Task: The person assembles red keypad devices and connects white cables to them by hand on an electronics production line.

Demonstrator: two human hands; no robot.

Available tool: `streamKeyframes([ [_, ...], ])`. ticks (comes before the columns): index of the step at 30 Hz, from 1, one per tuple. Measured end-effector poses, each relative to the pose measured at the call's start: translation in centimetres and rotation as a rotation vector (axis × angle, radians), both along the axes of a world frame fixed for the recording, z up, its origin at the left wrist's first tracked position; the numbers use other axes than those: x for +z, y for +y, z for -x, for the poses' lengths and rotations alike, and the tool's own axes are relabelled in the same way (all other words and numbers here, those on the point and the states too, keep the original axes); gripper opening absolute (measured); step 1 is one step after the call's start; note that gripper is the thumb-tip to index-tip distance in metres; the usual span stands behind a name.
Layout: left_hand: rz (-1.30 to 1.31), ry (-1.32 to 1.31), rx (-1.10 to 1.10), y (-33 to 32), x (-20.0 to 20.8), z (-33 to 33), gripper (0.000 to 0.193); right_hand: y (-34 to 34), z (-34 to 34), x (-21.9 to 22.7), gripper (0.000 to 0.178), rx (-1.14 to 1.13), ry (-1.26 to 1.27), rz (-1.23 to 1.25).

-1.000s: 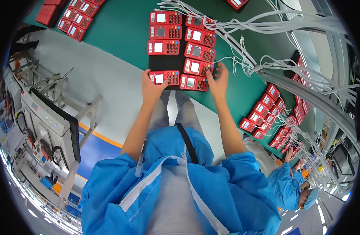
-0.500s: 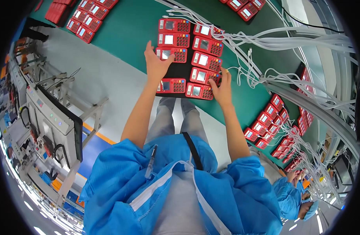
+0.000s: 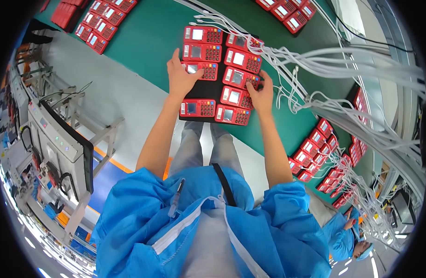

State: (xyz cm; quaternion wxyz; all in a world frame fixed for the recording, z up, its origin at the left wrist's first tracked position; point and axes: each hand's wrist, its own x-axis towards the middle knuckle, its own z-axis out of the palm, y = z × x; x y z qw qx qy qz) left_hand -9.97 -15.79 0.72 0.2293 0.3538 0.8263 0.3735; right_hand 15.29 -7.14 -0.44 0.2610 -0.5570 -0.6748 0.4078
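Observation:
Red handheld payment terminals, each with a small screen and a keypad, lie in two columns on a black mat. My left hand (image 3: 181,78) is over the left end of the third terminal (image 3: 209,72) in the left column. Its thumb rests on the keypad and its forefinger stretches away, so the hand is open. At the right column, my right hand (image 3: 261,95) is open along the right edge. Its thumb touches the keypad end of the middle terminal (image 3: 236,77), with the fingers apart from it. Below my left hand, a bare strip of black mat (image 3: 206,90) shows.
White cables (image 3: 315,58) run along the bench's far side and right. More red terminals (image 3: 310,155) stand cabled at the right, others (image 3: 101,25) at the far left. A grey machine (image 3: 60,143) stands left. Another person in blue (image 3: 345,236) works at lower right.
The mat and both hands sit slightly lower and further left in view. My right thumb now touches the middle terminal of the right column. Several terminal screens have switched between lit and dark.

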Motion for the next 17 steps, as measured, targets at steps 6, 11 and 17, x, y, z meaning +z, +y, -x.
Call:
streamKeyframes([
  [6,0.043,0.032,0.074,3.0,-0.3,1.3,0.091,1.2,0.1,1.0,0.066,0.063,-0.034,0.055],
  [11,0.286,0.192,0.115,4.9,-0.2,0.7,0.096,2.9,0.9,2.2,0.069,0.295,-0.146,-0.234],
  [17,0.331,0.058,0.117,4.9,0.1,1.2,0.100,2.3,1.4,2.0,0.054,0.385,-0.334,-0.149],
])
